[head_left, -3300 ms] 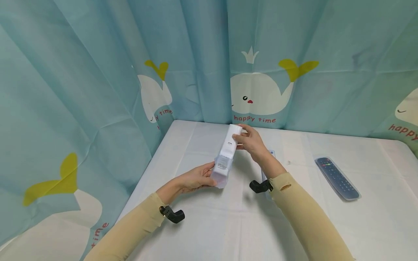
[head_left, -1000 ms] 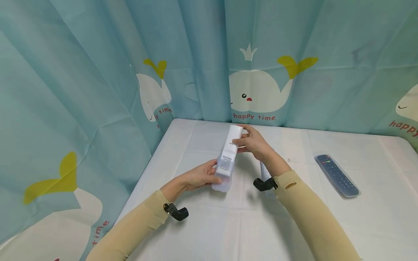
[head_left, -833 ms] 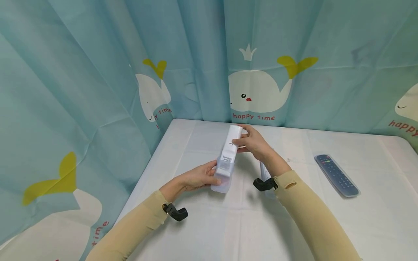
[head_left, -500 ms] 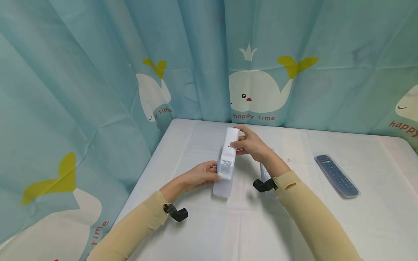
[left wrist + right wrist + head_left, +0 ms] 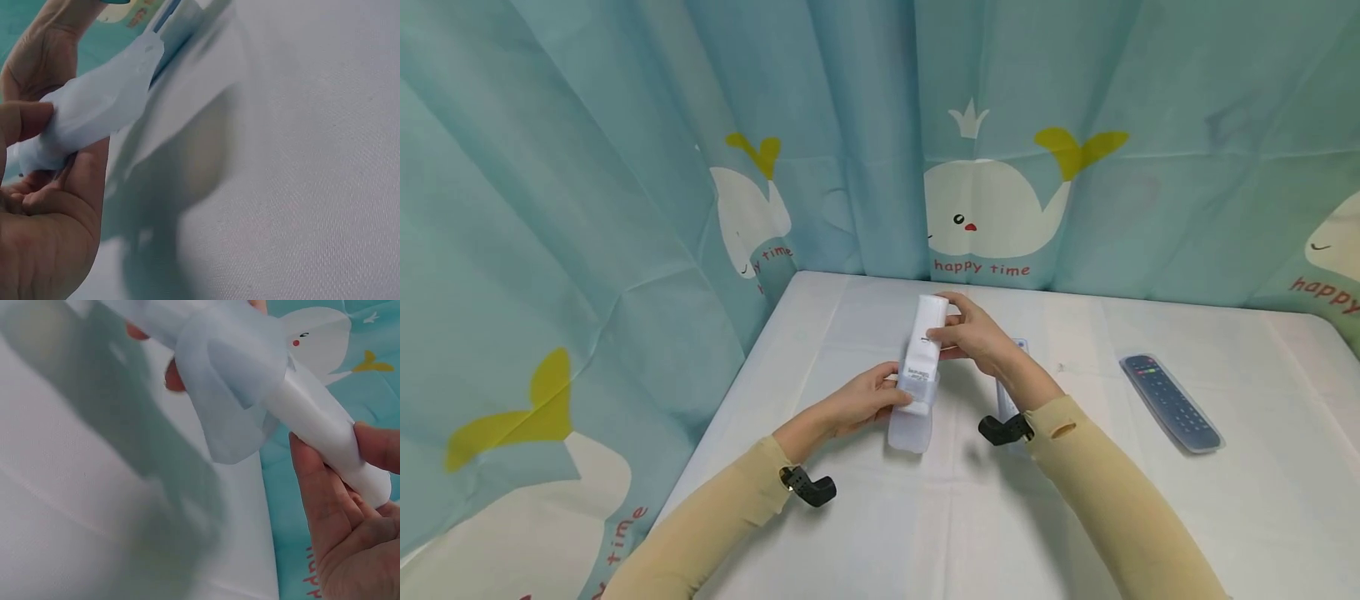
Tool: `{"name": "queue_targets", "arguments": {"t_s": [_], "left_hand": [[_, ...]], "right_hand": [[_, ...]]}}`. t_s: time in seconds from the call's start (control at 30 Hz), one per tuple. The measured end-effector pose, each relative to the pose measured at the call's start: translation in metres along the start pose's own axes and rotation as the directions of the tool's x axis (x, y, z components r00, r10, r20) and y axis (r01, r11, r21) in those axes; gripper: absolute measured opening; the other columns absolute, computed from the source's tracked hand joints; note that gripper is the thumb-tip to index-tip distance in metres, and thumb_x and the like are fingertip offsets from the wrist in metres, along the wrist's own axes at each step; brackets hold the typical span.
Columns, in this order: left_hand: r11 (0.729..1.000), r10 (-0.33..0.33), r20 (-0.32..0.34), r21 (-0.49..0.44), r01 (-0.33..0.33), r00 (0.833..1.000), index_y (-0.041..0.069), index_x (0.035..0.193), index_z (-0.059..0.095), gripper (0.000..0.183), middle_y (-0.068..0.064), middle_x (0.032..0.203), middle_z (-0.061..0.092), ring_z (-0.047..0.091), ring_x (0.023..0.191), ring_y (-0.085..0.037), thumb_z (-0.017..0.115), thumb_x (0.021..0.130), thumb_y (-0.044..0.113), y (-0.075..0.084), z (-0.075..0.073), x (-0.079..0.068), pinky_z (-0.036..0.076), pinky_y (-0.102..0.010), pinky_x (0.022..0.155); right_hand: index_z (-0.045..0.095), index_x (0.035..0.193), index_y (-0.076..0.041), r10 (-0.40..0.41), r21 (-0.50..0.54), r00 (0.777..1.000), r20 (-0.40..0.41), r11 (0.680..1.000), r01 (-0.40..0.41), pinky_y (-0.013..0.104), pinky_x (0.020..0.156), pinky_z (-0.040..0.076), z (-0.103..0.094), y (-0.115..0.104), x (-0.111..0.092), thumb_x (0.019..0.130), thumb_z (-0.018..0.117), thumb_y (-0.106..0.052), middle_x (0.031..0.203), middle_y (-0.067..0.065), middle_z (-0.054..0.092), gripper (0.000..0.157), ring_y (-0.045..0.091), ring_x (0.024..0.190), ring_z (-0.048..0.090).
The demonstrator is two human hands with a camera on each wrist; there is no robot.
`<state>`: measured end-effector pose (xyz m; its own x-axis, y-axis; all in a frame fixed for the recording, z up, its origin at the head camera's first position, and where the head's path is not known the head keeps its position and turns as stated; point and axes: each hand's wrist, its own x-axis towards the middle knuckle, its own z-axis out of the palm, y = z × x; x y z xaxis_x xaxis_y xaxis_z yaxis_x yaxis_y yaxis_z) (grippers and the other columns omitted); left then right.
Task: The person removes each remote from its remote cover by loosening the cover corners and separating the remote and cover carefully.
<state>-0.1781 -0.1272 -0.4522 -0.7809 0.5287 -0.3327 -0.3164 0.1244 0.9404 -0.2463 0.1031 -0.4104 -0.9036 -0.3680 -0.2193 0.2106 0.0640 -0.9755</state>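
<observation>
Above the white table, a white remote control (image 5: 928, 325) is held tilted, its plain back with small print facing up. A translucent plastic sleeve (image 5: 910, 435) covers its lower end, and a loose flap hangs past that end. My left hand (image 5: 863, 403) pinches the sleeve and remote between thumb and fingers at the lower end. The right hand (image 5: 979, 340) grips the remote's upper, bare end, thumb on the back. In the right wrist view the white remote (image 5: 319, 419) sticks out of the sleeve (image 5: 231, 419). The remote's button side is hidden in the head view.
A dark remote (image 5: 1172, 404) in a clear cover lies on the right of the table (image 5: 1075, 517). Another light remote (image 5: 1006, 402) lies partly hidden under the right forearm. A blue whale-print curtain (image 5: 865, 125) hangs along the back and left edges.
The sleeve has slid toward me along the remote, so its loose flap hangs farther past the remote's lower end. Both hands keep their grip, having shifted only slightly.
</observation>
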Motion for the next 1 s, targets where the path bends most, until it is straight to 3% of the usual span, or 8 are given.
{"name": "queue_targets", "arguments": {"t_s": [0.13, 0.4, 0.57, 0.77, 1.0], "left_hand": [[1.0, -0.012, -0.032, 0.004, 0.012, 0.999, 0.008, 0.151, 0.039, 0.054, -0.016, 0.13, 0.063, 0.064, 0.117, -0.028, 0.063, 0.103, 0.017, -0.0016, -0.0002, 0.0009, 0.055, -0.043, 0.096], [1.0, 0.014, -0.071, 0.016, -0.013, 0.997, 0.007, 0.148, 0.041, 0.051, -0.016, 0.128, 0.066, 0.065, 0.115, -0.028, 0.061, 0.105, 0.024, -0.0029, 0.0049, 0.001, 0.056, -0.044, 0.093], [0.999, 0.034, -0.081, 0.001, -0.034, 0.996, 0.009, 0.151, 0.037, 0.054, -0.017, 0.131, 0.064, 0.063, 0.118, -0.027, 0.062, 0.105, 0.02, -0.0035, 0.0086, 0.0007, 0.054, -0.044, 0.095], [0.999, 0.034, 0.005, -0.016, -0.034, 0.999, 0.009, 0.156, 0.029, 0.071, -0.02, 0.135, 0.061, 0.06, 0.122, -0.029, 0.067, 0.097, 0.001, -0.005, 0.0049, 0.0012, 0.051, -0.045, 0.101], [0.998, 0.059, 0.107, -0.024, -0.057, 0.992, 0.013, 0.163, 0.016, 0.086, -0.022, 0.139, 0.058, 0.058, 0.127, -0.03, 0.063, 0.095, -0.011, -0.0004, 0.0006, -0.0006, 0.05, -0.043, 0.102]], "right_hand": [[0.028, 0.159, -0.013, -0.012, -0.016, 1.0, 0.012, 1.0, 0.012, 0.045, 0.084, 0.06, 0.0025, -0.0012, -0.0002, 0.096, 0.068, -0.003, 0.129, 0.026, 0.055, 0.076, 0.029, 0.099, 0.066], [0.028, 0.159, -0.013, -0.008, -0.034, 1.0, 0.002, 0.999, 0.008, 0.044, 0.083, 0.06, 0.0046, -0.0032, 0.0001, 0.096, 0.068, -0.003, 0.126, 0.025, 0.056, 0.076, 0.029, 0.1, 0.066], [0.03, 0.158, -0.013, -0.033, -0.03, 0.999, -0.004, 0.999, 0.033, 0.045, 0.083, 0.06, 0.0049, -0.0027, 0.0014, 0.095, 0.068, -0.001, 0.125, 0.025, 0.058, 0.074, 0.031, 0.102, 0.065], [0.031, 0.159, -0.013, -0.047, -0.044, 0.999, -0.02, 0.998, 0.046, 0.044, 0.082, 0.061, 0.003, -0.0035, 0.0022, 0.095, 0.068, 0.0, 0.127, 0.026, 0.058, 0.075, 0.032, 0.104, 0.064], [0.029, 0.159, -0.009, -0.055, -0.033, 0.997, -0.056, 0.998, 0.053, 0.042, 0.079, 0.061, -0.0036, -0.008, 0.0017, 0.094, 0.068, 0.001, 0.128, 0.028, 0.058, 0.076, 0.032, 0.103, 0.065]]}}
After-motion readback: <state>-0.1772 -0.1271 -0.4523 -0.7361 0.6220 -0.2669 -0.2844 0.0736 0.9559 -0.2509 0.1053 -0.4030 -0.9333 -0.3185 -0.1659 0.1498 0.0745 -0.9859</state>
